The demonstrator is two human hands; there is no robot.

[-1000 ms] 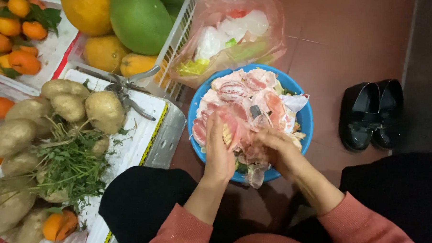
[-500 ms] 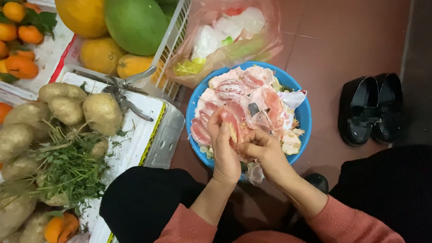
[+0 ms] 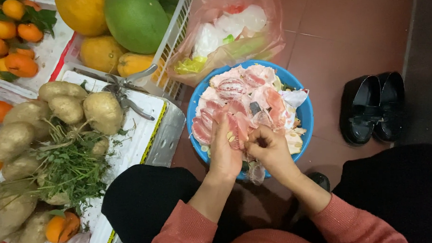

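1. The pink fruit piece (image 3: 235,129) sits in the middle of the frame, just over the near edge of the blue bowl (image 3: 306,121). It is a peeled slice of a big citrus fruit, with pale seeds showing along its edge.

2. It looks soft, wet and light. I think it would squash or tear if squeezed hard, and the juice may make it slippery. The best place to hold it seems to be its thick back, with the fingers picking gently at the thin skin and the seeds.

3. The left hand (image 3: 224,153) is cupped with its fingers curled up around the piece, holding it from below.

4. The right hand (image 3: 268,148) is nearly closed, its fingertips pinched together right beside the piece. I cannot tell if they hold a bit of skin or a seed.

5. More peeled pink pieces lie in the bowl. A plastic bag of peel (image 3: 228,33) is above it, and black shoes (image 3: 372,108) stand at the right.

6. A second ago the right hand was reaching into the bowl. Now both hands have come together lower down, at the bowl's near edge, and the piece is turned so its seeds show.
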